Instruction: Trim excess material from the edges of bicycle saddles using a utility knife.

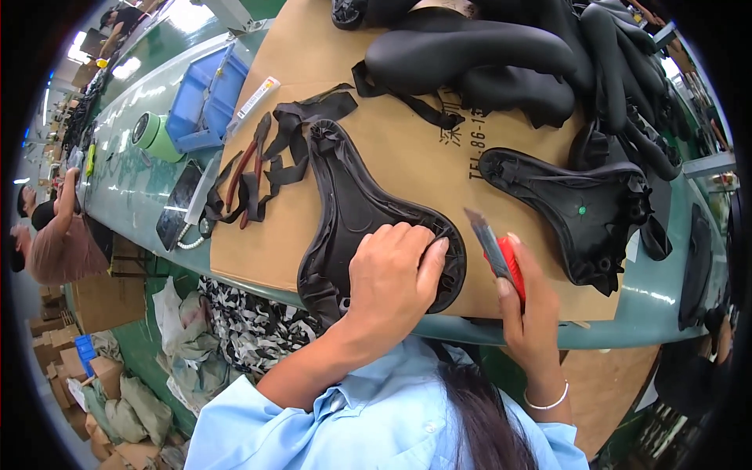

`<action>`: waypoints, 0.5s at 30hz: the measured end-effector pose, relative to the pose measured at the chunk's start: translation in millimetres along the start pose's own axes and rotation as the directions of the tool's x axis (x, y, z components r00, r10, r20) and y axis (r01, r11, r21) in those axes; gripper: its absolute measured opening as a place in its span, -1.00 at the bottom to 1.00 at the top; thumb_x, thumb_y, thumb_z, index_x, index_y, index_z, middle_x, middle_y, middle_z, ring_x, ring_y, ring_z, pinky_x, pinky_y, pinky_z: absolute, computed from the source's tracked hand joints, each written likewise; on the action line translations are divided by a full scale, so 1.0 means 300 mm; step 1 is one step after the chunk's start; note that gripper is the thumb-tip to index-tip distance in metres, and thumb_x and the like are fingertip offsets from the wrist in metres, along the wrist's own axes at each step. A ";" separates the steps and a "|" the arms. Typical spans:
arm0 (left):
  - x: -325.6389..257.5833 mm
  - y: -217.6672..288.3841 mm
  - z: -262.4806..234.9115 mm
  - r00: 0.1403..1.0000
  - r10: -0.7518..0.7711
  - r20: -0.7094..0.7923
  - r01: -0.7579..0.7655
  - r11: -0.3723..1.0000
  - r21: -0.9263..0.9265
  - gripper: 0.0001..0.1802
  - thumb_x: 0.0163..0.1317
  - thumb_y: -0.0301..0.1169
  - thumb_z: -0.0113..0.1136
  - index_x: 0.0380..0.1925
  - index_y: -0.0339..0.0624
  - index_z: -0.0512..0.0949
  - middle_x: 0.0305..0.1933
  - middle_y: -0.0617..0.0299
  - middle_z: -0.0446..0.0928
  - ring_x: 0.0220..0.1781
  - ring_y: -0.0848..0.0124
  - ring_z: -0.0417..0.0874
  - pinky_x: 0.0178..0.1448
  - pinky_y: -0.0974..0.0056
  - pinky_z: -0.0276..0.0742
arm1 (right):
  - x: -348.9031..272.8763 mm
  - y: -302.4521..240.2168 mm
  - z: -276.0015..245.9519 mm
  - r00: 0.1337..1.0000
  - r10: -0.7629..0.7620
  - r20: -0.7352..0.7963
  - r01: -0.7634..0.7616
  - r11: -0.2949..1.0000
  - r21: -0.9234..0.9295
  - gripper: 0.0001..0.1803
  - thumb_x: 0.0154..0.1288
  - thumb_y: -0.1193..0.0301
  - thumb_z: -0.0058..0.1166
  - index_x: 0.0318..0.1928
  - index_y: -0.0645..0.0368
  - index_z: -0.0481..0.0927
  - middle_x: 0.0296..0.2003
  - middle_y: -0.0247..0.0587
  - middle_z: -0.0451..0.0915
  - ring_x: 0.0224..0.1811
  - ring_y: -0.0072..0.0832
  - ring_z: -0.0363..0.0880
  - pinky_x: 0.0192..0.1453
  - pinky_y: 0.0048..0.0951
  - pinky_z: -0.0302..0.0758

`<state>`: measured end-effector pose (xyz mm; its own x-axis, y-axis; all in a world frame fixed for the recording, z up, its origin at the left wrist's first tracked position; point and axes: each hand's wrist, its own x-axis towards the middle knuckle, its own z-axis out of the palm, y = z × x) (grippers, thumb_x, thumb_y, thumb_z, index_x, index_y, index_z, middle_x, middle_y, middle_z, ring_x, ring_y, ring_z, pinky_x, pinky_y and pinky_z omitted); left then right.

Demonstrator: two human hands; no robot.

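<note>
The hands are apart: the left hand [399, 270] clamps the near rim of an upturned black saddle [345, 188], probably steadying it; the right hand [529, 301] grips a utility knife [505, 262], blade toward eleven o'clock, seemingly clear of the fingers. From the right hand, the black saddle lies at ten o'clock, another saddle [583, 215] at one, both on cardboard [478, 207].

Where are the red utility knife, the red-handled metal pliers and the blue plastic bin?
Red utility knife [511, 261]: head view, on its red body.
Red-handled metal pliers [242, 168]: head view, on one handle.
Blue plastic bin [190, 136]: head view, on its near wall.
</note>
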<state>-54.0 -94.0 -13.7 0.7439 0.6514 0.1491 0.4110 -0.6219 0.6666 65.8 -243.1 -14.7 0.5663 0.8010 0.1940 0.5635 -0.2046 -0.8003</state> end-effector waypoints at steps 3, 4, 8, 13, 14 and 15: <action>-0.017 -0.005 0.002 0.999 -0.039 0.022 0.041 0.990 -0.134 -0.85 0.20 -0.39 0.18 -0.44 -0.26 0.54 -0.44 0.13 0.44 -0.33 0.19 0.44 -0.17 0.15 0.31 | -0.017 -0.019 -0.021 0.980 -0.196 0.032 0.198 0.967 -0.158 -0.36 0.14 0.69 0.10 0.28 0.12 0.42 -0.40 -0.11 0.53 -0.48 -0.31 0.50 -0.41 -0.36 0.48; -0.020 -0.006 0.004 0.998 -0.055 0.008 0.055 0.980 -0.194 -0.88 0.20 -0.43 0.16 -0.41 -0.27 0.55 -0.43 0.13 0.44 -0.32 0.20 0.42 -0.13 0.15 0.27 | -0.020 -0.025 -0.027 0.980 -0.189 0.070 0.199 0.958 -0.206 -0.35 0.11 0.68 0.11 0.27 0.07 0.45 -0.43 -0.15 0.51 -0.49 -0.33 0.49 -0.44 -0.37 0.46; -0.020 -0.010 0.009 0.999 -0.046 0.003 0.046 0.971 -0.236 -0.88 0.20 -0.43 0.16 -0.39 -0.28 0.55 -0.42 0.14 0.42 -0.30 0.20 0.40 -0.12 0.16 0.26 | 0.011 -0.037 -0.018 0.959 -0.192 0.209 0.265 0.872 -0.411 -0.31 0.00 0.63 0.12 0.23 -0.08 0.53 -0.51 -0.23 0.43 -0.52 -0.40 0.46 -0.51 -0.40 0.41; -0.021 -0.029 0.002 0.989 -0.146 0.002 0.127 0.855 -0.502 -0.86 0.19 -0.46 0.12 -0.51 -0.28 0.48 -0.48 0.16 0.37 -0.35 0.24 0.35 -0.15 0.20 0.24 | -0.005 -0.054 -0.044 0.940 -0.178 0.292 0.314 0.791 -0.525 -0.31 0.00 0.58 0.11 0.24 -0.10 0.53 -0.53 -0.26 0.39 -0.55 -0.43 0.42 -0.55 -0.45 0.37; -0.027 -0.036 -0.016 0.971 -0.236 0.042 0.212 0.758 -0.617 -0.81 0.17 -0.46 0.09 -0.59 -0.28 0.41 -0.53 0.17 0.32 -0.40 0.27 0.30 -0.19 0.22 0.21 | -0.015 -0.055 -0.053 0.940 -0.120 0.320 0.287 0.787 -0.547 -0.32 0.01 0.57 0.11 0.24 -0.11 0.52 -0.53 -0.27 0.38 -0.55 -0.43 0.41 -0.55 -0.46 0.36; -0.028 -0.036 -0.018 0.971 -0.235 0.046 0.212 0.754 -0.622 -0.81 0.17 -0.46 0.09 -0.59 -0.28 0.41 -0.53 0.17 0.32 -0.40 0.27 0.30 -0.19 0.22 0.21 | -0.018 -0.058 -0.056 0.940 -0.115 0.321 0.285 0.783 -0.552 -0.32 0.01 0.57 0.11 0.24 -0.11 0.52 -0.53 -0.27 0.38 -0.55 -0.43 0.41 -0.55 -0.46 0.36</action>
<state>-67.5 -90.4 -18.4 0.6496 0.7589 -0.0453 0.1395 -0.0604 0.9884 63.0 -253.3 7.7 0.2741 0.9573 0.0922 0.9351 -0.2428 -0.2582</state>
